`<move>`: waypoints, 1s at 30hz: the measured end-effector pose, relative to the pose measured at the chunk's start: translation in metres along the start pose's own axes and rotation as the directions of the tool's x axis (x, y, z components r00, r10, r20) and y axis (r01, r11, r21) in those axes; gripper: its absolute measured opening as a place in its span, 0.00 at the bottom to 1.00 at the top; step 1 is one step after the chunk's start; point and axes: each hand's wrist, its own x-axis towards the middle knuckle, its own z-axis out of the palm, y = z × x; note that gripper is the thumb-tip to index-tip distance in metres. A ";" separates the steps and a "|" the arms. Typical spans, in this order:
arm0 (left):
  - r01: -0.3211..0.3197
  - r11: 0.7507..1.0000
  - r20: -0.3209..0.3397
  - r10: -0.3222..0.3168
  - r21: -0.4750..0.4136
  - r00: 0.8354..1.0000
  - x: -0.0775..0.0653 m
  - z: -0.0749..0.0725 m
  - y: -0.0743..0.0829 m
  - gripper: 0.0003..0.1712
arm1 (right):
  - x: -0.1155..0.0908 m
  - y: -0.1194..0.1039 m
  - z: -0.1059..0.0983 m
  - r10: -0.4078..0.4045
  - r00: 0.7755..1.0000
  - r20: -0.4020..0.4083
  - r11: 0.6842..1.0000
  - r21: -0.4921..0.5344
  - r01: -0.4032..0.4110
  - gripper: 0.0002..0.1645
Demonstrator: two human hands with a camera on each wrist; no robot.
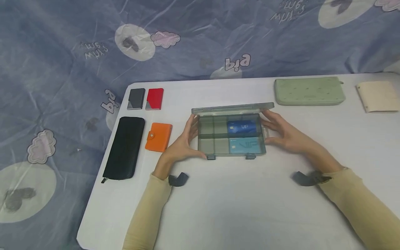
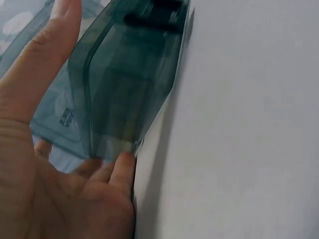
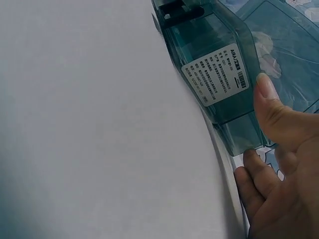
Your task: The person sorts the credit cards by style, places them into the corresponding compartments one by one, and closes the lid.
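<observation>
A translucent grey-green plastic storage box point(image 1: 206, 146) stands in the middle of the table, its hinged lid point(image 1: 232, 109) raised at the back. Dividers split the inside into compartments. A dark blue VIP card point(image 1: 242, 127) lies in the back right part, and a light blue VIP card point(image 1: 245, 145) lies in front of it. My left hand point(image 1: 182, 146) holds the box's left end, thumb at the front corner and fingers along the side. At the right end, my right hand point(image 1: 282, 133) grips it, with its thumb on the wall near a white label point(image 3: 217, 74).
On the left lie a grey card holder point(image 1: 136, 98), a red card holder point(image 1: 154, 99), an orange snap wallet point(image 1: 158, 136) and a long black wallet point(image 1: 124, 147). A green long wallet point(image 1: 309, 91) and a cream wallet point(image 1: 378, 97) lie at the back right of the white table point(image 1: 231, 208).
</observation>
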 end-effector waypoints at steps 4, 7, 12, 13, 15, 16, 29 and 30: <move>-0.062 0.991 0.051 0.068 -0.120 0.996 0.000 -0.004 -0.008 0.80 | -0.003 -0.002 -0.004 0.012 1.000 -0.024 0.999 -0.034 -0.013 0.58; -0.071 0.988 0.051 0.079 -0.136 0.996 0.001 -0.004 -0.012 0.79 | -0.004 -0.004 -0.005 0.049 0.998 -0.035 0.996 -0.078 -0.051 0.56; -0.033 0.990 -0.018 0.031 -0.136 0.999 0.000 -0.001 -0.014 0.75 | -0.006 -0.005 -0.005 0.109 0.993 -0.037 0.986 -0.119 -0.113 0.56; -0.031 0.990 -0.035 0.026 -0.135 0.999 0.000 -0.001 -0.015 0.74 | -0.007 -0.005 -0.005 0.106 0.994 -0.039 0.987 -0.116 -0.109 0.57; -0.036 0.990 -0.068 0.027 -0.136 0.997 0.001 0.001 -0.016 0.70 | -0.008 -0.006 -0.004 0.088 0.995 -0.046 0.987 -0.128 -0.094 0.57; -0.042 0.989 -0.082 0.031 -0.139 0.996 0.001 0.001 -0.017 0.68 | -0.008 -0.008 -0.003 0.077 0.996 -0.050 0.986 -0.146 -0.083 0.57; 0.016 0.995 -0.129 -0.029 -0.099 0.991 0.000 0.003 -0.017 0.58 | -0.014 -0.013 -0.002 0.113 0.992 -0.060 0.915 -0.382 -0.128 0.62; 0.018 0.995 -0.123 -0.029 -0.093 0.992 0.000 0.004 -0.017 0.59 | -0.015 -0.012 -0.002 0.111 0.992 -0.059 0.919 -0.374 -0.125 0.63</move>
